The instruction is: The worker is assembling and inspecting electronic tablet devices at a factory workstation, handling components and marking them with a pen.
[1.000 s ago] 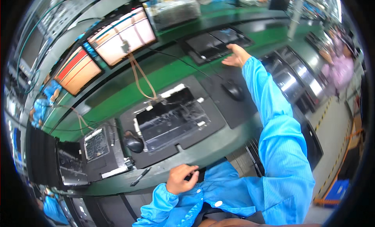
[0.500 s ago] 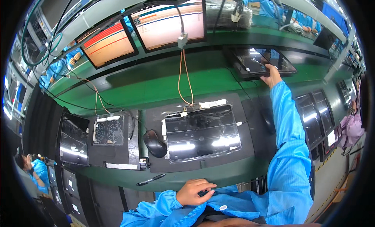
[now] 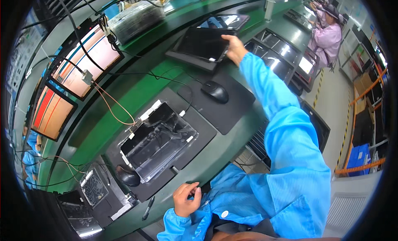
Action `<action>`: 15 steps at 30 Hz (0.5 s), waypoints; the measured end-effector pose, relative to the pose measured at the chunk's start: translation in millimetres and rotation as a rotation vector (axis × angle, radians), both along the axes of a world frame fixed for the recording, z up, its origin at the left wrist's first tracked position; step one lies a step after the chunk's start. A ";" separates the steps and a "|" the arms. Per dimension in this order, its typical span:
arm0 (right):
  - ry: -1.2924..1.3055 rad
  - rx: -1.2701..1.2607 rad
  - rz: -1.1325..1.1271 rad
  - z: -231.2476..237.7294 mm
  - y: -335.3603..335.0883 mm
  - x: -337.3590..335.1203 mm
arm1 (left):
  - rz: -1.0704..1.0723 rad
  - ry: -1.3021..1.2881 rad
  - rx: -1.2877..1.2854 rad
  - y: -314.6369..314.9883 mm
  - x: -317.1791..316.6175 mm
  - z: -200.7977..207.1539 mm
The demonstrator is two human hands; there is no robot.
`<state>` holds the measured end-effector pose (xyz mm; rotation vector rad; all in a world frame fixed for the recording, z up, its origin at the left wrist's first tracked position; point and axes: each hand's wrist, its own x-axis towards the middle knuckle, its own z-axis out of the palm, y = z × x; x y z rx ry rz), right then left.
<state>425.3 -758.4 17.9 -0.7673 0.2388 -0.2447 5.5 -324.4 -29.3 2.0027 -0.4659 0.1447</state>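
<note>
Green bench (image 3: 91,131), black panel (image 3: 203,42), lit monitors (image 3: 78,54), seemingly orange shelving (image 3: 365,168)

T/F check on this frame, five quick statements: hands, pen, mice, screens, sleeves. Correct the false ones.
1. The right hand has its thumb over the right edge of a dark panel. True.
2. The left hand holds the pen. False: the pen lies on the bench, to the left of that hand and apart from it.
3. Two black mice are in view. True.
4. Both screens are dark. False: both are lit.
5. The person's sleeves are pink. False: they are blue.
</note>
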 end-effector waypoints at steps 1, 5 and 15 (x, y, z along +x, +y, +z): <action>-0.004 -0.008 0.005 5.3 -26.5 -23.6 | -0.014 -0.010 0.001 -2.6 0.9 -0.7; 0.048 -0.061 -0.097 17.6 -113.3 -118.2 | -0.016 -0.022 -0.006 -5.8 0.3 -3.1; 0.612 -0.737 -0.063 -8.8 -228.8 -236.6 | 0.003 -0.035 -0.002 -3.3 -2.8 4.1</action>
